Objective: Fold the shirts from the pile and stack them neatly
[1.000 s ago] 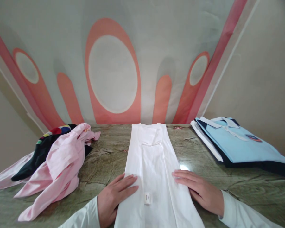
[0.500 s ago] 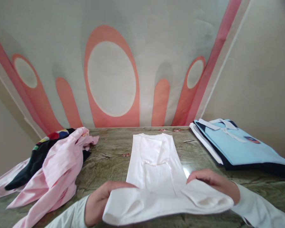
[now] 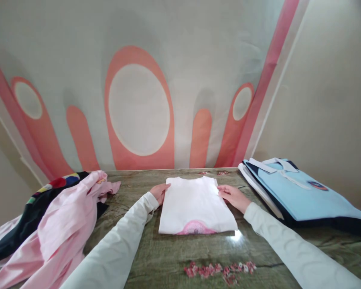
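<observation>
1. White, flat-folded fabric shirt (image 3: 195,204) with a partial pink print (image 3: 195,227): located mid-width on the wood-grain tabletop (image 3: 156,257), toward its far edge. Outline is a near-square; the print shows at the shirt's near edge.
2. Change noted: half a second earlier the shirt's near end was raised in both hands, its far part lying flat. It is now a shorter, smooth-faced packet, print side partly uppermost. Judgement: the lengthwise fold is complete and the sides are being held or squared.
3. Left hand (image 3: 159,193): fingers grasping the shirt's left side, close to its far corner; the underside of the grip is hidden.
4. Right hand (image 3: 235,198): fingers pinching the shirt's right side, likewise toward the far corner.
5. Containers: none observed; garments rest directly on the tabletop.
6. Left side of tabletop: a crumpled pink fabric garment (image 3: 75,214) overlies a black garment with a multicoloured band (image 3: 34,214); both unfolded.
7. Far right corner of tabletop: a flat stack, uppermost a light-blue garment with white ties (image 3: 303,198), over dark navy cloth (image 3: 341,221); folded white cloth (image 3: 258,190) shows at its left side. Exact number of layers cannot be determined.
</observation>
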`<action>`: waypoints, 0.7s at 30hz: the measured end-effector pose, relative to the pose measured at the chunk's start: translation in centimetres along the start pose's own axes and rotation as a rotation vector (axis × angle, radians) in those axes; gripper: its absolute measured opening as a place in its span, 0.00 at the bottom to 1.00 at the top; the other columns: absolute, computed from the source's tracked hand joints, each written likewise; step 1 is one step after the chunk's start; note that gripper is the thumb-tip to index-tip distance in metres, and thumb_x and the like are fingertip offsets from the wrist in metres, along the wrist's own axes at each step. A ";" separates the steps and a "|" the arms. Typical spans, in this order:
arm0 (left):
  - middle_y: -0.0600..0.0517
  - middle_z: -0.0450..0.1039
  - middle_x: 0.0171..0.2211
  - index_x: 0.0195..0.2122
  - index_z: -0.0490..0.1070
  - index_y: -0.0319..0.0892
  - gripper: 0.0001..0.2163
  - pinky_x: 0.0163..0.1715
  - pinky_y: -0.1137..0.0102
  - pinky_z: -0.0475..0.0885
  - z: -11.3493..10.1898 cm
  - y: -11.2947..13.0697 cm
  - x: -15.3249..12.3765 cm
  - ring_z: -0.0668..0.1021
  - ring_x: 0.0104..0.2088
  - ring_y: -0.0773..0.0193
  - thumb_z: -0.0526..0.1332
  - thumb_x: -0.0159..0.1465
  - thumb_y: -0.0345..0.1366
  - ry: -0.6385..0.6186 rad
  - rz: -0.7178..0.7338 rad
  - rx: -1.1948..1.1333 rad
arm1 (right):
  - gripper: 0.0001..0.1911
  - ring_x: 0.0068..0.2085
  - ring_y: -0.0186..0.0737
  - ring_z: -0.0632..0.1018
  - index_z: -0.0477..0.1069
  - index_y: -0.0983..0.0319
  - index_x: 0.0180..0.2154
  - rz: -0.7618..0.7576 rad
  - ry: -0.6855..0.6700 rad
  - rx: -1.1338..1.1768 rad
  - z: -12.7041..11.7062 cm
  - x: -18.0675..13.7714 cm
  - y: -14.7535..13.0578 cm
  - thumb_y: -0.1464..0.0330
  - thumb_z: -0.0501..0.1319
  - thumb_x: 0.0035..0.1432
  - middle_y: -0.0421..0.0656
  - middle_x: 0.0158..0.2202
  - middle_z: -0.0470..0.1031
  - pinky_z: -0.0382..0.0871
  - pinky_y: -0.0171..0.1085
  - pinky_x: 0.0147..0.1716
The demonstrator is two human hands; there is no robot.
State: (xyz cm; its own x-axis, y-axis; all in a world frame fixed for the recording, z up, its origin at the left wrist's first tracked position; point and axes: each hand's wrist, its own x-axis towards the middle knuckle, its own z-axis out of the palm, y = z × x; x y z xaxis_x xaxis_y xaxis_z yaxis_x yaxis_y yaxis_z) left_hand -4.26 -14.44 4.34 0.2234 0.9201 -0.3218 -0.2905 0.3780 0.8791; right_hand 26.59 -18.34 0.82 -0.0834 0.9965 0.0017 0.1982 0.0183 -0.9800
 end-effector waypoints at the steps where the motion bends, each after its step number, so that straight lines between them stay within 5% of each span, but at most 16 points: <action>1: 0.44 0.76 0.29 0.41 0.67 0.30 0.11 0.31 0.69 0.74 -0.3 -0.3 0.2 0.78 0.28 0.61 0.59 0.55 0.26 -0.026 0.013 -0.006 | 0.15 0.34 0.36 0.74 0.67 0.64 0.40 -0.007 0.006 -0.006 0.0 0.0 0.2 0.66 0.59 0.49 0.44 0.34 0.73 0.69 0.35 0.30; 9: 0.45 0.76 0.30 0.45 0.65 0.33 0.22 0.32 0.64 0.74 -0.6 -0.7 0.5 0.78 0.30 0.56 0.64 0.48 0.25 -0.112 0.111 0.052 | 0.21 0.25 0.36 0.74 0.59 0.65 0.47 0.126 0.030 -0.100 -0.4 2.9 -0.9 0.65 0.58 0.52 0.43 0.29 0.72 0.67 0.34 0.21; 16: 0.46 0.75 0.25 0.43 0.65 0.30 0.19 0.30 0.62 0.73 -0.7 -0.7 2.4 0.77 0.26 0.57 0.61 0.50 0.30 -0.060 0.151 0.174 | 0.21 0.30 0.36 0.73 0.61 0.66 0.45 -0.122 0.256 -0.528 0.8 6.0 0.4 0.68 0.59 0.48 0.41 0.29 0.71 0.65 0.35 0.33; 21: 0.48 0.75 0.27 0.41 0.67 0.31 0.15 0.30 0.65 0.72 -1.1 -0.4 4.2 0.77 0.28 0.59 0.56 0.52 0.28 0.019 0.312 0.640 | 0.15 0.32 0.37 0.72 0.60 0.64 0.45 -0.267 0.330 -0.707 1.5 4.8 0.4 0.70 0.52 0.54 0.42 0.31 0.71 0.62 0.35 0.35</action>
State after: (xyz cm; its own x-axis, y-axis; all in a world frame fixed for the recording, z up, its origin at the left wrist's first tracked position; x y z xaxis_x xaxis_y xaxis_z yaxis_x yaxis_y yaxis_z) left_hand -4.26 -10.66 2.24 0.2011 0.9793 -0.0226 0.2668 -0.0326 0.9632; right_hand 24.80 -13.67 0.16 0.0553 0.9220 0.3832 0.7894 0.1946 -0.5822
